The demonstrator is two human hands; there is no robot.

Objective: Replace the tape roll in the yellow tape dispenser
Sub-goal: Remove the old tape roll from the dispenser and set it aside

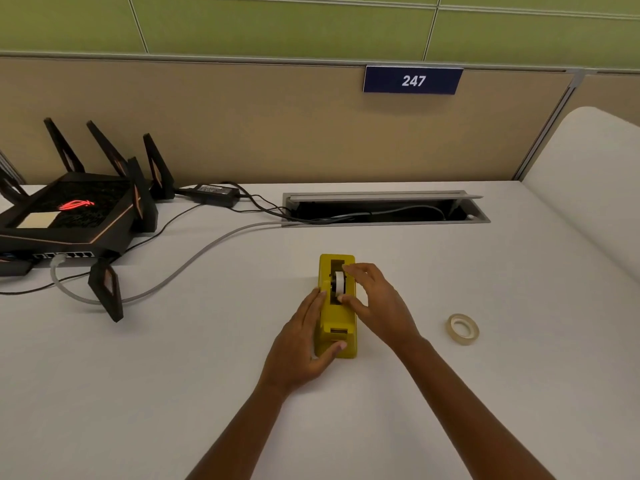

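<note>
Cables from the black router [74,216] at nine o'clock ran across the desk [450,393] to the open cable hatch [384,209] at twelve o'clock, well clear of the work, so nothing there crowded the hands.

Near the middle of the desk lay the yellow tape dispenser [337,320], its long axis pointing toward twelve o'clock and its cutter end nearest the person. The left hand [304,341] was clamped on it from the nine o'clock side, fingers flat along the flank and thumb hooked over the near end; this looked like a bracing hold, meant to keep the body from sliding or tipping while the other hand worked in the well.

Inside the well sat the roll in the dispenser [340,282], white, standing on edge on a dark hub. The right hand [375,299] came in from three o'clock and pinched that roll, forefinger at its far side and thumb at its near side. Judging by that grip, the step in hand was either lifting this roll out or seating it; the view did not settle which.

Farther out at three o'clock, apart from both hands, the loose tape roll [462,329] lay flat on the desk, within easy reach of the right hand.
</note>
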